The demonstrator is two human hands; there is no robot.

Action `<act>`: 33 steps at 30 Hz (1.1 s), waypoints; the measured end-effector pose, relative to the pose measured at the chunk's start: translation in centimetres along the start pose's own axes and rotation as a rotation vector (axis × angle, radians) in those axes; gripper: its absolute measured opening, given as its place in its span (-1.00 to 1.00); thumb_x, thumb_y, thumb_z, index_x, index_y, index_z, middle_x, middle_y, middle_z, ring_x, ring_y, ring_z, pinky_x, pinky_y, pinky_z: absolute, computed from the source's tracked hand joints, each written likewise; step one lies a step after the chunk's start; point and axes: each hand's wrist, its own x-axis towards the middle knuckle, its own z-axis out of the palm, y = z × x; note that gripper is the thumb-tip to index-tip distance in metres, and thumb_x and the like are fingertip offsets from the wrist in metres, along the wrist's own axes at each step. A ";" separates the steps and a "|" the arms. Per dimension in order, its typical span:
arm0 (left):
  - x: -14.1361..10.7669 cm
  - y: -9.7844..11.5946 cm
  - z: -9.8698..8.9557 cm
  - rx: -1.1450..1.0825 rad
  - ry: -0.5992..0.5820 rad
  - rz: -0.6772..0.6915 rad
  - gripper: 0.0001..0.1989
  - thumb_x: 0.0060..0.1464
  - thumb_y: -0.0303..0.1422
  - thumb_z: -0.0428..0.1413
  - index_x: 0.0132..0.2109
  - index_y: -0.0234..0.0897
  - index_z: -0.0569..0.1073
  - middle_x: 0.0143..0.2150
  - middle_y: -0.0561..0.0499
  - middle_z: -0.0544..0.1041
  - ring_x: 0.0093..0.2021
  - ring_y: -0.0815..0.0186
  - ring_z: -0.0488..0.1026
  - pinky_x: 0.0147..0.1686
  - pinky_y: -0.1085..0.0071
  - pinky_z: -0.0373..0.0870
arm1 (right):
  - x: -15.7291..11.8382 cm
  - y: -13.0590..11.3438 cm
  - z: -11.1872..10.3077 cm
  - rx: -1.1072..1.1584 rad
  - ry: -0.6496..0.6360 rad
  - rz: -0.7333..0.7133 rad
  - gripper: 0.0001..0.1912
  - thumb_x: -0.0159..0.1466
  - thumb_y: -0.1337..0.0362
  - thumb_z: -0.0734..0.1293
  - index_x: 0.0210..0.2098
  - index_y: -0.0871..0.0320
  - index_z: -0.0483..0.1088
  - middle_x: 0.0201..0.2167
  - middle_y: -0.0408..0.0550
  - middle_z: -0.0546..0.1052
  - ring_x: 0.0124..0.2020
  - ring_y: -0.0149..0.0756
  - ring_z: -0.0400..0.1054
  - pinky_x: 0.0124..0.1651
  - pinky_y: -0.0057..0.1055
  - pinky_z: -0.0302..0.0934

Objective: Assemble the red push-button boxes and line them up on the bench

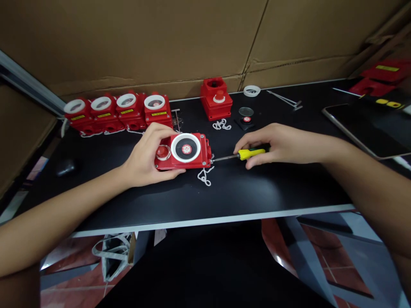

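My left hand (147,156) grips a red box (205,149) by its left end, fingers behind and thumb along the front. A white ring surrounds a dark round window on its face, and a red dome sits near my fingers. My right hand (272,145) is closed around the yellow and black handle of a screwdriver (252,153). Its shaft points left, and the tip meets the box's right end near a small metal fitting. A white cord (204,176) lies loosely on the table just below that end.
Several similar red boxes (105,115) stand in a row at the back left. Another red box (216,102) without a ring is behind, near a white ring (251,91), a clear disc (246,111) and T-handled tools (285,99). A phone-like device (369,128) lies right.
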 end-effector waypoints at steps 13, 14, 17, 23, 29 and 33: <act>0.4 0.5 0.1 0.060 0.076 0.069 -0.25 0.33 0.05 0.51 0.43 -0.13 0.41 0.19 -0.23 0.68 0.13 -0.11 0.66 0.06 -0.13 0.72 | -0.2 -0.3 0.1 -0.005 0.099 0.009 -0.39 0.35 -0.37 0.54 -0.09 0.07 0.56 -0.12 -0.03 0.74 -0.20 -0.24 0.57 -0.04 -0.23 0.39; 0.4 0.5 0.1 0.059 0.080 0.071 -0.25 0.34 0.04 0.51 0.43 -0.13 0.41 0.19 -0.24 0.68 0.13 -0.11 0.67 0.06 -0.14 0.72 | -0.2 -0.3 0.1 0.000 0.097 0.005 -0.39 0.35 -0.36 0.54 -0.08 0.07 0.57 -0.12 -0.02 0.74 -0.19 -0.23 0.57 -0.04 -0.23 0.39; 0.3 0.6 0.1 0.052 0.074 0.026 -0.28 0.32 0.02 0.51 0.41 -0.10 0.44 0.22 -0.21 0.70 0.15 -0.13 0.68 0.10 -0.19 0.71 | -0.3 -0.2 -0.1 0.009 0.088 -0.008 -0.41 0.38 -0.35 0.53 -0.06 0.08 0.62 -0.11 0.01 0.75 -0.18 -0.22 0.58 -0.07 -0.25 0.40; 0.1 0.5 0.0 0.069 0.072 0.024 -0.27 0.32 0.06 0.49 0.43 -0.06 0.41 0.24 -0.18 0.68 0.14 -0.10 0.64 0.07 -0.28 0.73 | -0.4 -0.4 -0.2 -0.019 0.034 -0.029 -0.38 0.49 -0.36 0.41 -0.06 0.10 0.68 -0.24 -0.03 0.72 -0.39 -0.34 0.53 -0.25 -0.35 0.35; 0.1 0.5 0.0 0.071 0.050 0.003 -0.24 0.32 0.04 0.48 0.48 -0.01 0.40 0.27 -0.14 0.68 0.18 -0.13 0.65 0.12 -0.31 0.71 | -0.3 -0.4 0.0 -0.016 0.029 0.008 -0.31 0.52 -0.42 0.32 -0.05 0.08 0.69 -0.29 -0.04 0.70 -0.45 -0.37 0.44 -0.30 -0.34 0.27; 0.2 0.6 0.1 0.065 0.073 0.039 -0.24 0.32 0.06 0.50 0.46 -0.04 0.41 0.23 -0.17 0.69 0.16 -0.12 0.67 0.08 -0.25 0.74 | -0.3 -0.3 0.3 -0.026 0.148 0.008 -0.30 0.26 -0.45 0.59 -0.01 0.03 0.66 -0.05 0.00 0.75 -0.17 -0.19 0.58 -0.04 -0.21 0.42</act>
